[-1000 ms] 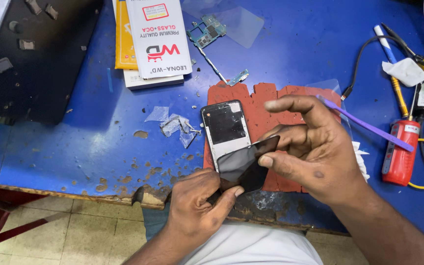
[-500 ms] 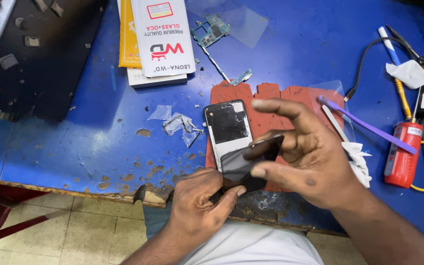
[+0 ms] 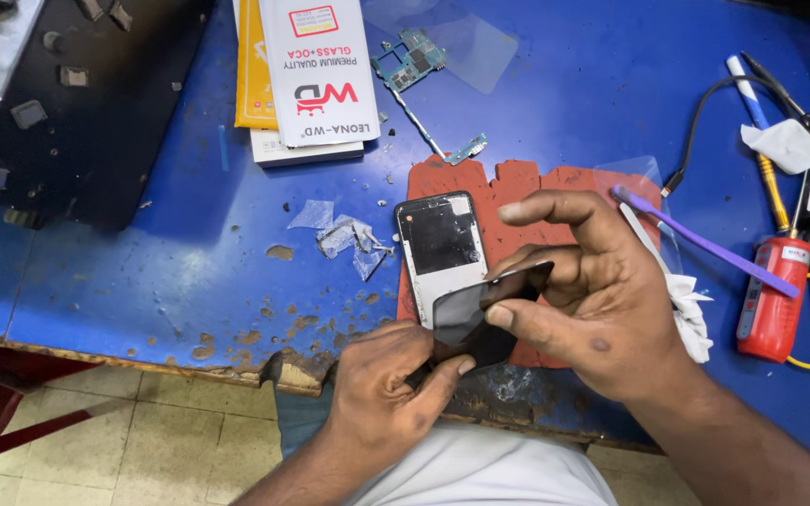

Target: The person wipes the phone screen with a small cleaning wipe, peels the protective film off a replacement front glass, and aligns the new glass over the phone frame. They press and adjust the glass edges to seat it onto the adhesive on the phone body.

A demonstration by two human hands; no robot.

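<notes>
Head view, left to right: a black tray (image 3: 86, 103) sits on the blue counter (image 3: 189, 262), then flat white and yellow packages (image 3: 316, 75). The left hand (image 3: 382, 394) has its fingers clamped on the lower corner of a dark glass screen panel (image 3: 480, 314), which is lifted off the opened phone frame (image 3: 442, 253) lying on a red mat (image 3: 517, 187). The right hand (image 3: 583, 300) pinches the panel's upper edge, thumb against fingers. Peeling it cleanly likely calls for slow, even bending. A purple pry tool (image 3: 705, 244) and a red canister (image 3: 775, 300) lie further right.
</notes>
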